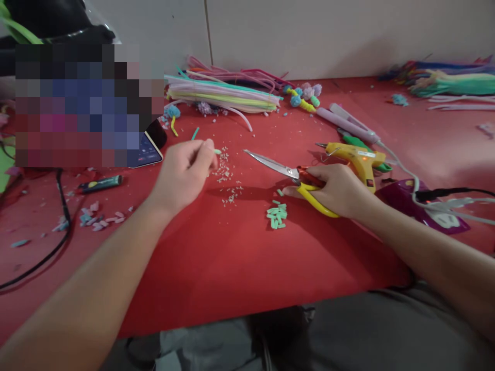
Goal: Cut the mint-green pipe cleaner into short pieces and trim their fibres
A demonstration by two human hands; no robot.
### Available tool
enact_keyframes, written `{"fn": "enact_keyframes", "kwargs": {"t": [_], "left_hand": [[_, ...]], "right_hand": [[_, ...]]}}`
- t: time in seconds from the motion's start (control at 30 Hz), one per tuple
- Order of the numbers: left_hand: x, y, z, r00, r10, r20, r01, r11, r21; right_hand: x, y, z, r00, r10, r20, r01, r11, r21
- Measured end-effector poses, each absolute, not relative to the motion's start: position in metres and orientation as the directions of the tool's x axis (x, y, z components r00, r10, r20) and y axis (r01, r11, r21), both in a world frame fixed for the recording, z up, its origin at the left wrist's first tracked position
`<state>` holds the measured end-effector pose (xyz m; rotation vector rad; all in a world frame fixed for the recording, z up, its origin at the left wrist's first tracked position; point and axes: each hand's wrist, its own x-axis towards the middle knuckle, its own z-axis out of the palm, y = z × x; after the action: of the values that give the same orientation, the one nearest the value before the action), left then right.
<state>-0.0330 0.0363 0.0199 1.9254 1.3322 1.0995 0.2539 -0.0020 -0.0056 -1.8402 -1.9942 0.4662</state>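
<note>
Closed in a pinch, my left hand (187, 172) holds a thin green pipe cleaner (195, 133); a short end pokes out past the fingertips and another part rises behind the hand. My right hand (340, 189) grips scissors (273, 164) with red and yellow handles. Their blades look closed and point left toward my left hand, apart from it. Just left of the scissor handles lies a small pile of cut green pieces (277, 215). Tiny pale clippings (230, 178) are scattered between my hands on the red tabletop (216, 263).
Bundled pastel pipe cleaners (224, 95) lie at the back. A yellow glue gun (358, 157), a lilac flat iron (348, 123) and a purple power strip (429, 206) with cables sit right. Pink and blue pieces (100, 216), a black cable (64, 226) and a phone (149, 152) are left.
</note>
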Motion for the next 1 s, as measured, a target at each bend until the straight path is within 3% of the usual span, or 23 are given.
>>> {"fn": "enact_keyframes", "kwargs": {"t": [0.1, 0.23, 0.4, 0.5, 0.63, 0.73, 1.0], "left_hand": [[-0.060, 0.041, 0.030, 0.190, 0.935, 0.298, 0.742, -0.336, 0.580], [-0.082, 0.049, 0.029, 0.183, 0.947, 0.264, 0.881, -0.277, 0.384], [-0.074, 0.048, 0.028, 0.114, 0.923, 0.367, 0.842, -0.286, 0.458], [-0.051, 0.033, 0.028, 0.237, 0.888, 0.393, 0.738, -0.428, 0.522], [-0.011, 0.002, 0.021, 0.563, 0.785, 0.258, 0.609, -0.605, 0.513], [0.007, -0.013, 0.014, 0.704, 0.701, 0.111, 0.571, -0.652, 0.499], [0.007, -0.013, 0.012, 0.766, 0.639, 0.076, 0.566, -0.725, 0.393]], "right_hand": [[0.254, -0.002, -0.005, -0.093, 0.995, 0.047, 0.866, 0.104, -0.489], [0.253, -0.002, -0.002, -0.089, 0.995, 0.034, 0.874, 0.094, -0.476], [0.253, -0.002, -0.002, -0.101, 0.994, 0.039, 0.866, 0.107, -0.488], [0.254, -0.001, -0.003, -0.098, 0.995, 0.034, 0.861, 0.102, -0.498], [0.255, 0.000, -0.004, -0.093, 0.995, 0.027, 0.856, 0.094, -0.508], [0.256, 0.000, -0.004, -0.103, 0.994, 0.024, 0.845, 0.100, -0.526], [0.256, 0.002, -0.005, -0.117, 0.993, 0.008, 0.848, 0.104, -0.520]]}}
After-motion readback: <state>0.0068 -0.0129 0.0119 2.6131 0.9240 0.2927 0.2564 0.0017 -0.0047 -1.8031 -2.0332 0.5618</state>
